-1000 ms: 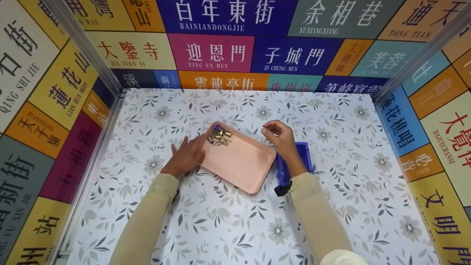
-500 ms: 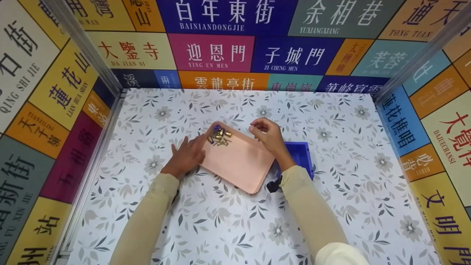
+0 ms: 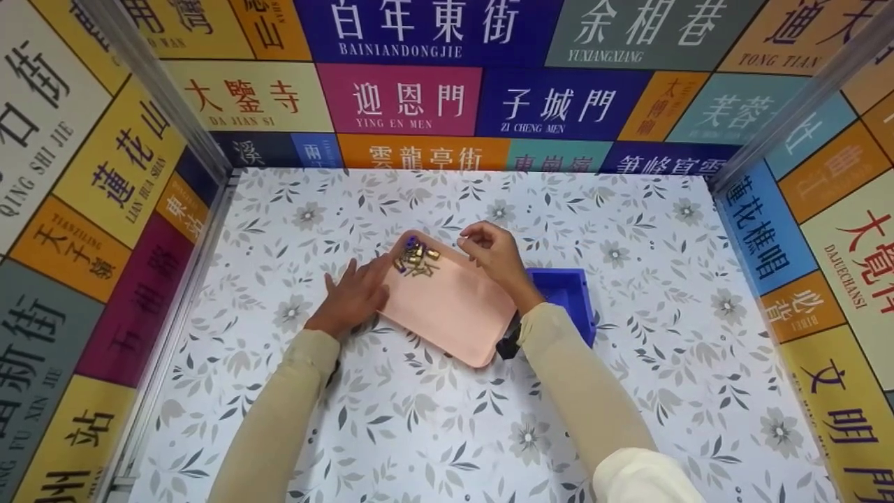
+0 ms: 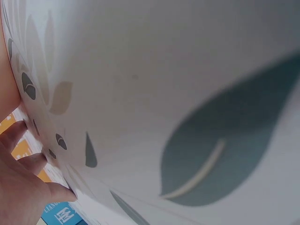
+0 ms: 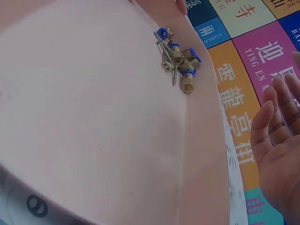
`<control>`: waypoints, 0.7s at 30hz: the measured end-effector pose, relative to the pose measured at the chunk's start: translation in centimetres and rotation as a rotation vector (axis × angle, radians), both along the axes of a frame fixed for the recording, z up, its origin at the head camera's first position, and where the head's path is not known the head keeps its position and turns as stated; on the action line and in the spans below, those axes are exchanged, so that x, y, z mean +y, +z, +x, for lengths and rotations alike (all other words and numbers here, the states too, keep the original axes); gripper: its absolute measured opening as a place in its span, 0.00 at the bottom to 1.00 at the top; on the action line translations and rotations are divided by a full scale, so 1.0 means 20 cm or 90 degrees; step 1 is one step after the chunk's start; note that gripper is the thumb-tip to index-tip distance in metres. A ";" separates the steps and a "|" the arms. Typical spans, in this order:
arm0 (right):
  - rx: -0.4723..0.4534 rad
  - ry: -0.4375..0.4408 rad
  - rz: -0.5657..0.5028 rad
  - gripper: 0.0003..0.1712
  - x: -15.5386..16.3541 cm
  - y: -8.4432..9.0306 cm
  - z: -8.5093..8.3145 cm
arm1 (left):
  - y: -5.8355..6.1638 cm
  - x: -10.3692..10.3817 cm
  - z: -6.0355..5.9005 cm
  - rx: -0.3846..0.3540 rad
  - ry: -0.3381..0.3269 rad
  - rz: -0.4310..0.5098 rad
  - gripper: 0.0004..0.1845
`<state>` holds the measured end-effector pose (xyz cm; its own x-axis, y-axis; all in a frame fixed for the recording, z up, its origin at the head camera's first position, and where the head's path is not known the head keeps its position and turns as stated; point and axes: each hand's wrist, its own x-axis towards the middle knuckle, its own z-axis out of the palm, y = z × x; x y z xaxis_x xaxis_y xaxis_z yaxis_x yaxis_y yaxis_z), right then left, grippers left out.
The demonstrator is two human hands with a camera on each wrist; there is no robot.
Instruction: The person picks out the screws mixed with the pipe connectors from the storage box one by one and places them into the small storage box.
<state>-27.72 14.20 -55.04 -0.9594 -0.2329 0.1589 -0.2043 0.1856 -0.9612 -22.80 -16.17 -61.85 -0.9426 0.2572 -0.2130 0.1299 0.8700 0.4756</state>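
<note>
Partly hidden | blue bin (image 3: 569, 293) — behind right hand (image 3: 492, 255) | contents unseen

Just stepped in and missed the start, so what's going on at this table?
A person is working over a pink tray on a floral-covered table. The left hand rests flat against the tray's left edge. The right hand hovers above the tray's far edge, fingers loosely curled, holding nothing visible. A small pile of brass fittings and screws lies in the tray's far corner. A blue bin sits just right of the tray, partly hidden by the right forearm.
</note>
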 end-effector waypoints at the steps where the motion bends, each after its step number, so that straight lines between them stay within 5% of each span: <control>1: 0.000 -0.002 0.003 0.12 0.00 -0.02 -0.01 | 0.00 0.00 0.00 -0.002 0.002 -0.001 0.32; 21: -0.007 0.009 0.036 0.09 -0.10 -0.15 -0.09 | 0.01 0.01 0.00 -0.003 -0.003 -0.009 0.33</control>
<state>-29.54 12.28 -58.09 -0.9577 -0.2544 0.1347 -0.1966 0.2363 -0.9516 -22.75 -16.04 -61.63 -0.9406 0.2581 -0.2207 0.1317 0.8763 0.4634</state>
